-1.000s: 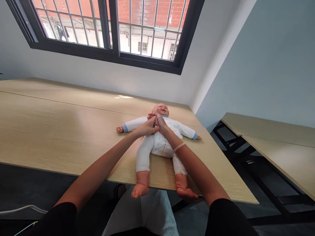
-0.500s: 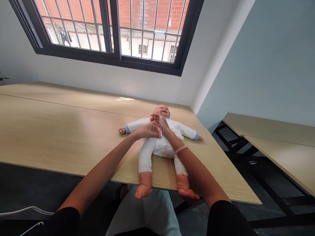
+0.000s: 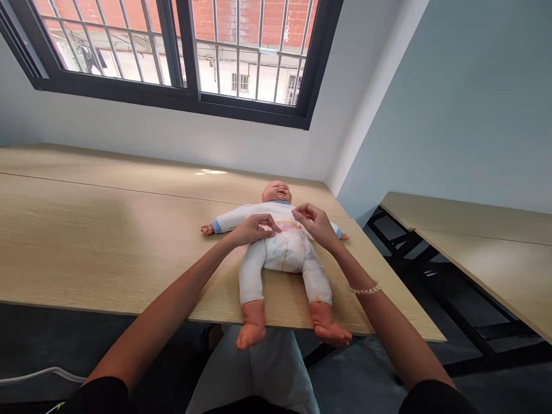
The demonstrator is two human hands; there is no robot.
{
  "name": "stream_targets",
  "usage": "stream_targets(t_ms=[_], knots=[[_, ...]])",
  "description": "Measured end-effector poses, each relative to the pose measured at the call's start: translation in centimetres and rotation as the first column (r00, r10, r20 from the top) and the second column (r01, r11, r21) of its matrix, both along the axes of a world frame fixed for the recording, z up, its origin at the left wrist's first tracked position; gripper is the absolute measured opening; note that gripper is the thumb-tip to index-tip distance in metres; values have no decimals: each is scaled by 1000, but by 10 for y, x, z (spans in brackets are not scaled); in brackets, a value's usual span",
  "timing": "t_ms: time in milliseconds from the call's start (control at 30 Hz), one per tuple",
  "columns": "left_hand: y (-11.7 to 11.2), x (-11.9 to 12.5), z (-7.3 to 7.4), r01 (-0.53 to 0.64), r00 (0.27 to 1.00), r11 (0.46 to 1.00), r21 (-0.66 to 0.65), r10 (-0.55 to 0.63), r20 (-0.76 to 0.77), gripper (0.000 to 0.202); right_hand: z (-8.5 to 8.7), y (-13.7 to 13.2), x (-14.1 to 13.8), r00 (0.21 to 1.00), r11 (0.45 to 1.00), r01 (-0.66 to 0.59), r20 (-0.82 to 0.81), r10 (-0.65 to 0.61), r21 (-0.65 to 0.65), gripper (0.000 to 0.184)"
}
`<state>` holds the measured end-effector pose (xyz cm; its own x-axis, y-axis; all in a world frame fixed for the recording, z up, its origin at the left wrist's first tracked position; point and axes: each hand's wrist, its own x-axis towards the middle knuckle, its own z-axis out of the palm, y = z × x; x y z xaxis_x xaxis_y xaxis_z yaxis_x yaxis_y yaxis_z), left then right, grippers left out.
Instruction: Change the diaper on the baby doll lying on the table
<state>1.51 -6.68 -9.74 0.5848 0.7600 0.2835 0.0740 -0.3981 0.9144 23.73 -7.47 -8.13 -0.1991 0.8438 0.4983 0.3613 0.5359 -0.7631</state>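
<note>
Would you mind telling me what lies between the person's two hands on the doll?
In the head view, the doll's chest lies between the left hand and right hand: white suit with a colourful printed band showing.

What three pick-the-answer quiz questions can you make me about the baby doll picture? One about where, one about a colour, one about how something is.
1. Where do the doll's feet sit?
A. past the table edge
B. by the window
C. under its arms

2. What colour are the doll's cuffs?
A. red
B. blue
C. green

3. How does the doll lie?
A. face down
B. sitting up
C. on its back

Answers:
1 A: the baby doll has its feet hanging over the front edge of the wooden table.
2 B: the cuff is light blue.
3 C: its face points up, while the left hand and right hand pinch its white suit.
</note>
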Motion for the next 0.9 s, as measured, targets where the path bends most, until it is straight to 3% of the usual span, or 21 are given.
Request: stream_targets(t_ms=[100,200,333,467,733,900], knots=[[-2,-1,2,-19,999,1000,-20,18,-38,25,-11,-10,18,987,1000,-18,161,16,12,26],[-3,-2,2,-137,990,991,-4,137,-19,28,-23,-12,22,977,998,-59,208,49,39,24],[1,-6,1,-335,941,924,185,340,5,20,-32,-11,20,974,988,-77,224,45,134,23],[6,-10,-1,-250,946,902,352,305,-109,17,-37,-14,19,965,976,-82,263,26,202,23],[-1,0,-6,-112,951,883,457,229,-210,18,-36,-25,6,952,964,-122,302,46,236,21],[-5,5,-6,-88,944,859,504,234,-234,19,-35,-26,3,954,964,-64,298,-16,259,18]])
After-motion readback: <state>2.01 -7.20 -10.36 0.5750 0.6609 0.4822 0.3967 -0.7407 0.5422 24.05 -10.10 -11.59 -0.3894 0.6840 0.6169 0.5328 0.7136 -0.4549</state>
